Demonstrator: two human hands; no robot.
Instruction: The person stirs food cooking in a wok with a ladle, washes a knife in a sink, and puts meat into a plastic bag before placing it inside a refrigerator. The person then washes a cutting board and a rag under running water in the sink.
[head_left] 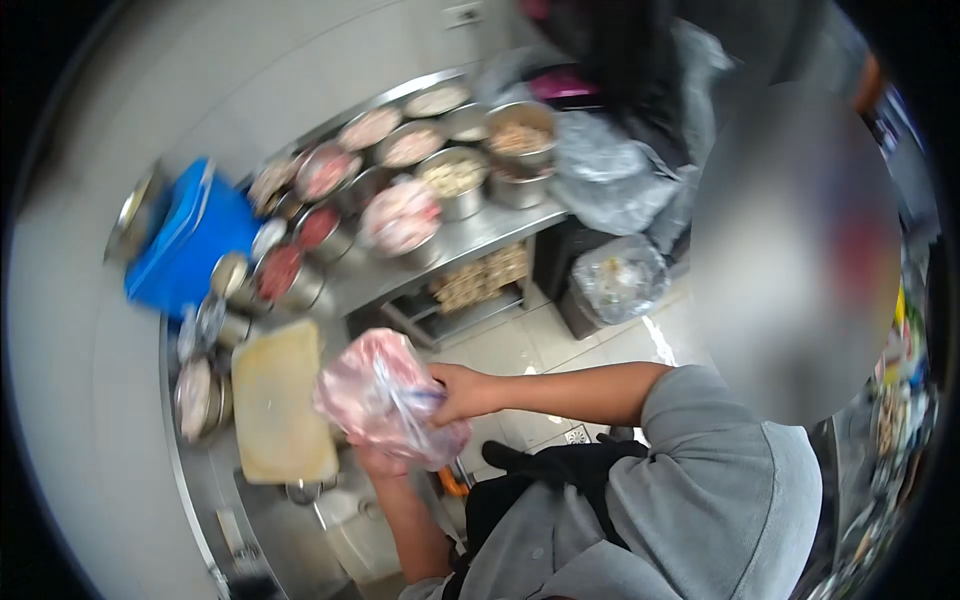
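A clear plastic bag of raw pink meat (370, 385) is held up in front of my body, off the steel counter. My right hand (464, 392) has its fingers closed on the gathered side of the bag. Beneath the bag, my left hand (382, 462) supports and grips its lower side, its fingers partly hidden by the meat. Beside the bag, a yellowed cutting board (285, 405) lies on the counter.
Several steel pots of food, including one of pale chunks (455, 178), crowd the steel counter (490, 228). A blue plastic tub (195, 240) stands against the wall. A lined waste bin (615, 285) is on the tiled floor. A large blurred grey shape (790, 260) fills the right side.
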